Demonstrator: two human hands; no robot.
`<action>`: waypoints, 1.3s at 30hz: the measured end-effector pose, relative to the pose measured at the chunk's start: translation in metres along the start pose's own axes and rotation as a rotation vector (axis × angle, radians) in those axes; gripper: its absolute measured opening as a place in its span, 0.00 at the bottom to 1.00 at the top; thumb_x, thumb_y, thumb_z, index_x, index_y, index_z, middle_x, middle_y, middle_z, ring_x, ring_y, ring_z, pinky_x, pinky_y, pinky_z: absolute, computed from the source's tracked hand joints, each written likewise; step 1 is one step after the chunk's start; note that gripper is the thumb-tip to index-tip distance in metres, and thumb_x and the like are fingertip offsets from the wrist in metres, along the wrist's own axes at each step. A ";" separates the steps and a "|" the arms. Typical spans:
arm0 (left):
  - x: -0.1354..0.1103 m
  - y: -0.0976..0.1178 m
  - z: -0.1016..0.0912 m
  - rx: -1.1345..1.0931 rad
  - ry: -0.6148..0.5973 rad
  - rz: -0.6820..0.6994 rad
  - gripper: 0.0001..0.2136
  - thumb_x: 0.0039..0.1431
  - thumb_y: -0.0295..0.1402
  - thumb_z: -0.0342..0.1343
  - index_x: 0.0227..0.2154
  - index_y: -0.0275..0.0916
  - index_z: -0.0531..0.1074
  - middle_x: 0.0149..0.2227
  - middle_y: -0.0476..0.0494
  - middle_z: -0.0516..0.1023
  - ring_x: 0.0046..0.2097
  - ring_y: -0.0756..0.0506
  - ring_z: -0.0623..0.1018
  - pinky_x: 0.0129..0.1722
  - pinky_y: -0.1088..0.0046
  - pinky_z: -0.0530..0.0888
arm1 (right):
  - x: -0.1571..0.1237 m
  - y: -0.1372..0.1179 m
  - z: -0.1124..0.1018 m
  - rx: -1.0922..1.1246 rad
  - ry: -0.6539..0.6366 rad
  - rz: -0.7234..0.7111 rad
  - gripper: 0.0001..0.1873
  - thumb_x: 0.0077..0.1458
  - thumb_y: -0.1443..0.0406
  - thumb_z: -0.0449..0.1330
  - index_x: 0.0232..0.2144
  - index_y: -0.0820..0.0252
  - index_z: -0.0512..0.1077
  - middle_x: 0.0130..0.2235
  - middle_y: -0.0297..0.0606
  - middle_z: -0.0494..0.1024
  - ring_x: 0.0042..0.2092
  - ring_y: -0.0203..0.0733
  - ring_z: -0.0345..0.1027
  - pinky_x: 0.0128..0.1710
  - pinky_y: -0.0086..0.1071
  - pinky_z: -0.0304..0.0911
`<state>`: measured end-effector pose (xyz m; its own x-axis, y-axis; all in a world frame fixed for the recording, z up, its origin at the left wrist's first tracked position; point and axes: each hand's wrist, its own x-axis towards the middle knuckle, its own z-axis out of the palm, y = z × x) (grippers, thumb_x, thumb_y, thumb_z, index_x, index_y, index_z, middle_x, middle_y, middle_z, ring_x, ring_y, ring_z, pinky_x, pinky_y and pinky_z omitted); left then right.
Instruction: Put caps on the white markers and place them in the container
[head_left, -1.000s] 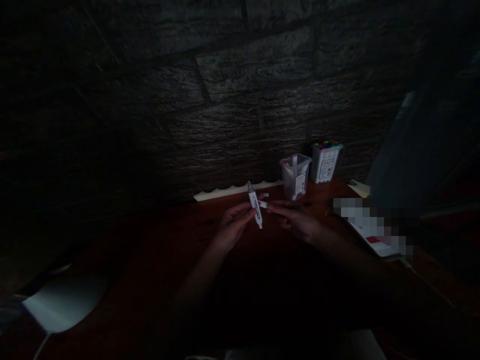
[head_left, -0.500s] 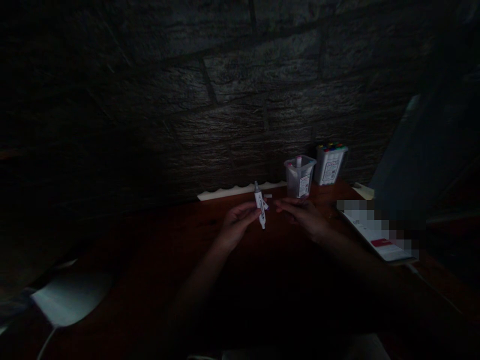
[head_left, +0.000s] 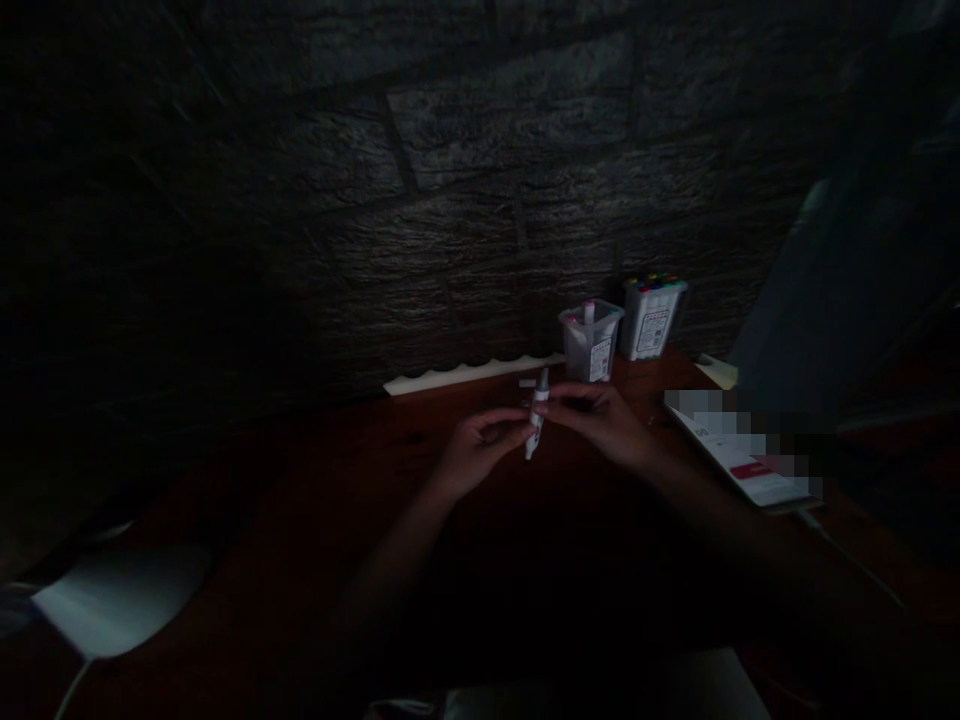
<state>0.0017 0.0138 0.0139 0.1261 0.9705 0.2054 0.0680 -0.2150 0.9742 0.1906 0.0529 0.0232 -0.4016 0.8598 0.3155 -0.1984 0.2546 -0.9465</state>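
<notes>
A white marker pen with a grey upper end stands nearly upright in mid-air between my hands, its narrow lower end uncapped. My left hand pinches its lower body between thumb and fingers. From the other side, the thumb and fingertips of my right hand close on its upper body. Just behind the pen lies a small pale piece on the table, too small and dim to name. Beyond my right hand stands a clear plastic tub with a few pink-ended markers.
A second tub, full of markers with coloured ends, stands by the stone wall. A wavy pale strip runs along the wall's foot. To the right is a partly blurred tablet-like device with a cable; a pale rounded object sits at left.
My right hand has moved left and closed on the marker pen. The pen has turned from leaning left to leaning right. The view has shifted slightly.
</notes>
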 end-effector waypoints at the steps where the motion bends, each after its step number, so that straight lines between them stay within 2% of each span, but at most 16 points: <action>1: 0.001 -0.001 -0.001 0.001 0.019 0.003 0.11 0.49 0.34 0.66 0.37 0.40 0.79 0.41 0.45 0.82 0.43 0.45 0.79 0.48 0.66 0.73 | 0.001 -0.002 -0.003 0.018 0.046 0.018 0.11 0.44 0.57 0.69 0.32 0.53 0.79 0.34 0.31 0.80 0.34 0.35 0.71 0.37 0.31 0.66; 4: 0.003 -0.005 -0.005 -0.059 0.090 0.002 0.10 0.50 0.36 0.65 0.35 0.38 0.78 0.40 0.43 0.82 0.42 0.45 0.80 0.44 0.69 0.74 | 0.005 -0.007 -0.011 0.115 0.192 0.076 0.13 0.45 0.54 0.67 0.31 0.54 0.77 0.27 0.29 0.76 0.23 0.28 0.59 0.21 0.25 0.55; 6: 0.004 -0.006 -0.006 -0.150 0.104 -0.015 0.09 0.49 0.35 0.66 0.33 0.37 0.77 0.41 0.42 0.81 0.41 0.45 0.80 0.41 0.70 0.75 | 0.008 -0.009 -0.015 0.179 0.217 0.083 0.15 0.46 0.52 0.67 0.30 0.57 0.76 0.25 0.29 0.74 0.20 0.27 0.51 0.17 0.25 0.47; 8: 0.004 -0.005 -0.006 -0.228 0.098 -0.033 0.10 0.47 0.33 0.67 0.30 0.36 0.73 0.42 0.42 0.81 0.40 0.45 0.81 0.40 0.70 0.76 | 0.010 -0.007 -0.018 0.226 0.223 0.099 0.17 0.45 0.52 0.67 0.30 0.58 0.74 0.25 0.30 0.74 0.19 0.26 0.49 0.17 0.25 0.44; 11: 0.005 -0.003 -0.005 -0.270 0.111 -0.034 0.14 0.44 0.30 0.69 0.30 0.37 0.68 0.39 0.44 0.81 0.39 0.45 0.81 0.38 0.70 0.76 | 0.011 -0.004 -0.018 0.295 0.299 0.148 0.19 0.42 0.53 0.69 0.33 0.56 0.71 0.25 0.28 0.74 0.19 0.26 0.50 0.17 0.24 0.44; 13: 0.005 -0.002 -0.004 -0.242 0.124 -0.006 0.17 0.43 0.29 0.69 0.34 0.38 0.68 0.38 0.46 0.82 0.40 0.45 0.81 0.41 0.69 0.76 | 0.011 -0.002 -0.017 0.338 0.324 0.132 0.19 0.42 0.54 0.70 0.33 0.53 0.68 0.26 0.27 0.75 0.19 0.27 0.49 0.17 0.24 0.43; 16: 0.005 -0.003 -0.002 -0.069 0.124 0.059 0.17 0.46 0.29 0.67 0.39 0.39 0.71 0.38 0.45 0.81 0.43 0.46 0.80 0.47 0.66 0.75 | 0.010 -0.004 -0.014 0.346 0.287 0.085 0.16 0.45 0.55 0.68 0.35 0.51 0.69 0.31 0.29 0.78 0.19 0.27 0.49 0.17 0.24 0.44; 18: 0.005 -0.004 -0.001 0.078 0.132 0.112 0.13 0.49 0.30 0.65 0.38 0.38 0.74 0.39 0.44 0.81 0.43 0.46 0.79 0.49 0.66 0.74 | 0.009 -0.006 -0.013 0.325 0.274 0.085 0.16 0.47 0.55 0.66 0.39 0.50 0.71 0.35 0.31 0.79 0.20 0.28 0.51 0.17 0.25 0.45; 23: 0.003 -0.008 0.003 0.223 0.161 0.187 0.09 0.52 0.31 0.63 0.38 0.38 0.75 0.39 0.43 0.80 0.42 0.46 0.79 0.47 0.66 0.75 | 0.006 -0.009 -0.010 0.337 0.199 0.138 0.19 0.51 0.56 0.62 0.46 0.50 0.71 0.42 0.35 0.80 0.23 0.30 0.57 0.20 0.26 0.52; 26: 0.004 -0.011 0.003 0.220 0.153 0.185 0.10 0.53 0.32 0.62 0.39 0.38 0.75 0.41 0.43 0.80 0.43 0.45 0.79 0.48 0.65 0.74 | 0.004 -0.008 -0.008 0.190 0.186 0.094 0.17 0.52 0.55 0.62 0.44 0.52 0.72 0.39 0.35 0.80 0.23 0.30 0.57 0.21 0.27 0.54; 28: 0.004 -0.014 0.003 0.211 0.141 0.179 0.11 0.53 0.32 0.61 0.40 0.38 0.75 0.43 0.42 0.80 0.44 0.45 0.79 0.50 0.65 0.74 | 0.003 -0.007 -0.005 0.040 0.173 0.022 0.15 0.54 0.54 0.61 0.40 0.54 0.74 0.33 0.34 0.79 0.23 0.31 0.58 0.22 0.28 0.56; 30: 0.004 -0.017 0.002 0.209 0.133 0.165 0.12 0.54 0.32 0.61 0.42 0.38 0.75 0.44 0.42 0.80 0.45 0.44 0.78 0.51 0.64 0.73 | 0.001 -0.006 -0.002 -0.087 0.162 -0.068 0.13 0.54 0.53 0.61 0.35 0.54 0.76 0.30 0.33 0.78 0.27 0.34 0.64 0.27 0.30 0.61; 32: 0.004 -0.017 0.001 0.222 0.123 0.153 0.12 0.54 0.32 0.61 0.43 0.39 0.75 0.44 0.41 0.80 0.46 0.44 0.78 0.51 0.63 0.72 | -0.002 -0.005 0.001 -0.189 0.156 -0.156 0.10 0.53 0.56 0.62 0.33 0.53 0.76 0.32 0.34 0.79 0.34 0.38 0.70 0.36 0.34 0.66; 34: 0.003 -0.016 0.001 0.234 0.119 0.151 0.12 0.54 0.33 0.61 0.43 0.38 0.76 0.44 0.41 0.80 0.46 0.43 0.78 0.51 0.63 0.72 | -0.004 -0.004 0.001 -0.295 0.159 -0.243 0.08 0.53 0.58 0.62 0.35 0.53 0.76 0.37 0.36 0.79 0.41 0.42 0.72 0.42 0.37 0.66; 39: 0.003 -0.012 0.003 0.217 0.128 0.141 0.12 0.53 0.34 0.62 0.41 0.38 0.77 0.43 0.42 0.81 0.45 0.43 0.78 0.50 0.64 0.72 | -0.007 -0.001 -0.002 -0.502 0.142 -0.333 0.09 0.55 0.60 0.61 0.37 0.55 0.76 0.38 0.38 0.80 0.39 0.43 0.73 0.39 0.37 0.68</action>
<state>0.0044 0.0187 0.0023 0.0240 0.9323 0.3610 0.2707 -0.3536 0.8953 0.1956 0.0482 0.0215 -0.2611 0.7398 0.6201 0.1662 0.6673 -0.7260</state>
